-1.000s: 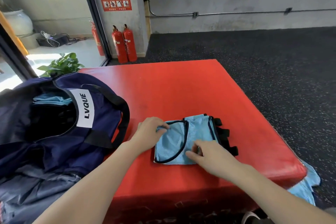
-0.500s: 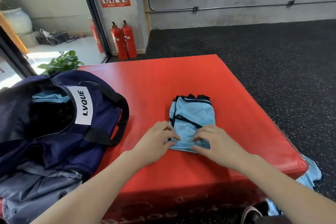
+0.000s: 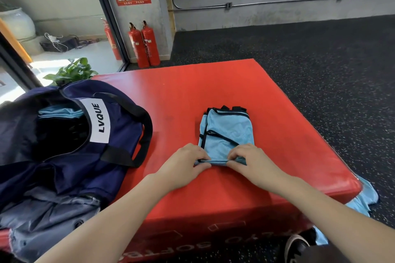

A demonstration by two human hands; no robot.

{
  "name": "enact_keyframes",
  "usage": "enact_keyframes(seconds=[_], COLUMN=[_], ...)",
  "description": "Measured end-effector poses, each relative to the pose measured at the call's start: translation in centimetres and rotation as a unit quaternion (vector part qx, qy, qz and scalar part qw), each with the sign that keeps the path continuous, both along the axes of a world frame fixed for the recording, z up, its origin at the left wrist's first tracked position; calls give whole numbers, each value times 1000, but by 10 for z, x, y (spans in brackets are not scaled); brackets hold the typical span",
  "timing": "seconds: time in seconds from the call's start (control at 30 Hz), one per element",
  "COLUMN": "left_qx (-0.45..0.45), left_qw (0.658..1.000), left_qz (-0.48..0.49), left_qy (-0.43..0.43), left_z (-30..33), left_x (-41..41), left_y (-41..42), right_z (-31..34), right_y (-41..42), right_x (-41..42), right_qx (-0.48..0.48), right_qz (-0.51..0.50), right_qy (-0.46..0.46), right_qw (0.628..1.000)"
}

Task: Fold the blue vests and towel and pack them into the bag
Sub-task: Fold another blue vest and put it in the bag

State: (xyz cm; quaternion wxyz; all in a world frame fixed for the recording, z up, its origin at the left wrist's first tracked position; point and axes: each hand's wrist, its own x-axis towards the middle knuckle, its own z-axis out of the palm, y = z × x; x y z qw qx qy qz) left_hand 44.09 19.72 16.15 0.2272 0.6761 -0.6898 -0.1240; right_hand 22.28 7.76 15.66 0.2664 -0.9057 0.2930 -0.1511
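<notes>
The near edge of the folded blue vest (image 3: 227, 132) was pinched by the left hand (image 3: 185, 163) and right hand (image 3: 252, 161), right of the navy bag (image 3: 70, 134).

Bare red mat (image 3: 213, 87) beyond the folded vest (image 3: 227, 132), open navy bag (image 3: 70, 134) (strap draped) blocking left side

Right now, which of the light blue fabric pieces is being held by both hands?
The folded blue vest on the red mat: left hand and right hand pinch its near edge. Other blue fabric lies untouched in the navy bag or hangs off the mat's right corner.
</notes>
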Motion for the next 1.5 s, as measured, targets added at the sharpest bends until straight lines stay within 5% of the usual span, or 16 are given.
enact_keyframes(seconds=[0.23, 0.7, 0.9, 1.07, 1.2, 1.33, 1.5], left_qx=[-37, -107, -105, -41, -28, -127, -19], left_qw=[998, 972, 959, 956, 971, 988, 1000], left_qz=[38, 86, 156, 222, 224, 93, 11], left_qy=[47, 190, 214, 187, 71, 8, 0], left_z=[1, 30, 26, 10, 4, 7, 12], left_x=[-6, -36, -34, -20, -12, -14, -30], left_y=[0, 6, -10, -27, -32, -39, -41], right_z=[10, 39, 33, 17, 12, 12, 12], right_y=[0, -24, -27, -37, -40, -42, -42], right_x=[-16, -40, -24, -13, -9, -5, -4], right_qx=[-25, 159, 136, 68, 50, 43, 44], right_qz=[-8, -50, -117, -170, -187, -194, -204], right_qy=[37, -71, -106, -56, 4, 18, 15], right_qw=[999, 984, 978, 981, 981, 980, 978])
